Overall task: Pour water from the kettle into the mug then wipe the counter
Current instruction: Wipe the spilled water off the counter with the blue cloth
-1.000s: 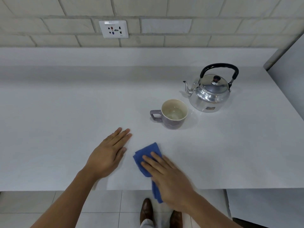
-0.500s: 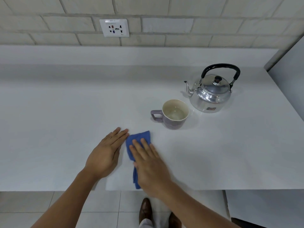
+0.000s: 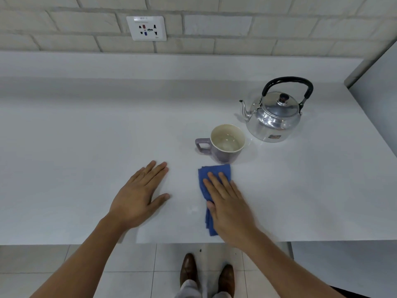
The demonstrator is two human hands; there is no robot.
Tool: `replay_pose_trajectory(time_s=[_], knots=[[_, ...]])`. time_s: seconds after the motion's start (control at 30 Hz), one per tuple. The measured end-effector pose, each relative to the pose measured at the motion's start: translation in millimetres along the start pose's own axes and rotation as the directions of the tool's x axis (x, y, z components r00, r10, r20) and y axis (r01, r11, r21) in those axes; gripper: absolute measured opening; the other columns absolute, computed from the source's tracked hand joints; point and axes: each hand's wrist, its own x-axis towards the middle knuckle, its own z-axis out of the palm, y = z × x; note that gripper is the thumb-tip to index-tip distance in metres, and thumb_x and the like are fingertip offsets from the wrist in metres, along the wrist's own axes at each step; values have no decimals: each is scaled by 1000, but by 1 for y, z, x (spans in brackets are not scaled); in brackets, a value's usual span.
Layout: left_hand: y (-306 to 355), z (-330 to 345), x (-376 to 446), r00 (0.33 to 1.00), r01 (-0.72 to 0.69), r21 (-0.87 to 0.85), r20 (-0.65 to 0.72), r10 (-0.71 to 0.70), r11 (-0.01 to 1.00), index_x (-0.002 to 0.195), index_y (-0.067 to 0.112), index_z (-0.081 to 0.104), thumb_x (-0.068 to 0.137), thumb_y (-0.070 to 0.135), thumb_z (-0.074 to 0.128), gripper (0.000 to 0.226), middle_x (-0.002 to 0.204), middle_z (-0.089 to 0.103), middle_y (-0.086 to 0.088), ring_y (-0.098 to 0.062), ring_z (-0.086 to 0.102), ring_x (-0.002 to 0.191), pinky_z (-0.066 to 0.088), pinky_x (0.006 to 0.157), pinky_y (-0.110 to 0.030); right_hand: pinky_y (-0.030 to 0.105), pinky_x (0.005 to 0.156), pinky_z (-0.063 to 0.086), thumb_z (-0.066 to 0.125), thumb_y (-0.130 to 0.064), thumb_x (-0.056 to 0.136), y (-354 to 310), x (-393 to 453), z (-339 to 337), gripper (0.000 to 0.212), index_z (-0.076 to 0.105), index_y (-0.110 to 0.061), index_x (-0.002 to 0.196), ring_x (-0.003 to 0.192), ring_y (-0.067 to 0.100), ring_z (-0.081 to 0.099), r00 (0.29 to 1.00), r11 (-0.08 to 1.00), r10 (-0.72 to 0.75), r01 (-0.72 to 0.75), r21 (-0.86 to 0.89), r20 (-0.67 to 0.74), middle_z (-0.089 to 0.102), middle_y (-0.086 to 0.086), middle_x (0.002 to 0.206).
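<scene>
Your right fingers (image 3: pixel 217 186) lie flat and close together, pressed palm-down on a blue cloth (image 3: pixel 211 175); no pinch, nothing gripped, just the flat of your right hand (image 3: pixel 229 209) on top of it. Thumb tucked at the cloth's left edge. The cloth is folded into a long strip, running from just below the mug back toward the counter's near edge, its front end poking out past your fingertips, its rear end hidden under your palm.

Your left fingers (image 3: pixel 150 175) are straight and held together, thumb splayed out to the right; left hand (image 3: pixel 137 198) rests flat on the bare counter (image 3: pixel 75 158), holding nothing, apart from the cloth with a gap of counter between.

Mug (image 3: pixel 225 145): purple-grey outside, cream inside, upright, handle pointing left, just beyond the cloth's front end; touching or not, can't tell. Looks like clear water low inside, not sure of level.

Kettle (image 3: pixel 275 117): shiny metal, upright, lid on, black handle standing up, spout facing left, behind and right of the mug, near but apart. Faint wet sheen on the counter between kettle and mug.

Wall socket (image 3: pixel 146 28) on the brick wall behind. Brown shoes (image 3: pixel 189 269) on tiled floor below the counter edge
</scene>
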Motion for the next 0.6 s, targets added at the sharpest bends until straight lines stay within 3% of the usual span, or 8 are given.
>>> replay_pose_trajectory(time_s=[0.17, 0.3, 0.43, 0.5, 0.6], knots=[[1, 1, 0, 1000, 4, -6, 2, -4, 1000, 166, 31, 13, 102, 68, 30, 76, 173, 11, 17, -2, -2, 160, 10, 130, -31, 40, 126, -8, 23, -36, 107, -37, -5, 19, 58, 7, -28, 162, 155, 14, -17, 974, 975, -222, 222, -9, 41, -4, -11, 171], [1, 1, 0, 1000, 7, 16, -5, -7, 1000, 166, 33, 11, 102, 69, 30, 76, 173, 9, 20, -1, -3, 160, 7, 130, -27, 34, 123, -6, 42, -28, 102, 10, -45, 17, 66, 13, -37, 161, 157, 10, -7, 932, 937, -343, 349, -36, 114, 3, -18, 170], [3, 0, 0, 1000, 11, 17, -18, -11, 1000, 166, 33, 15, 103, 68, 33, 74, 173, 10, 22, -1, -1, 160, 1, 128, -23, 32, 124, 1, 43, -16, 103, 96, -68, -13, 69, 14, -48, 157, 156, 5, 3, 980, 980, -190, 185, 72, 58, 4, -28, 167], [3, 0, 0, 1000, 18, 13, -20, -18, 1000, 165, 33, 16, 103, 68, 33, 74, 173, 11, 22, -1, -1, 160, 0, 128, -22, 34, 126, 3, 37, -19, 108, 129, -63, -27, 61, 11, -43, 158, 157, 10, 6, 1000, 998, -26, 27, 50, -8, 5, -21, 168], [5, 0, 1, 1000, 23, 13, -21, -23, 1000, 165, 34, 16, 102, 68, 32, 74, 173, 11, 23, 1, -2, 160, 3, 129, -24, 37, 127, 5, 32, -29, 109, 143, -28, -36, 55, 14, -26, 160, 157, 19, 8, 972, 980, 201, -200, 18, -122, 9, -7, 168]])
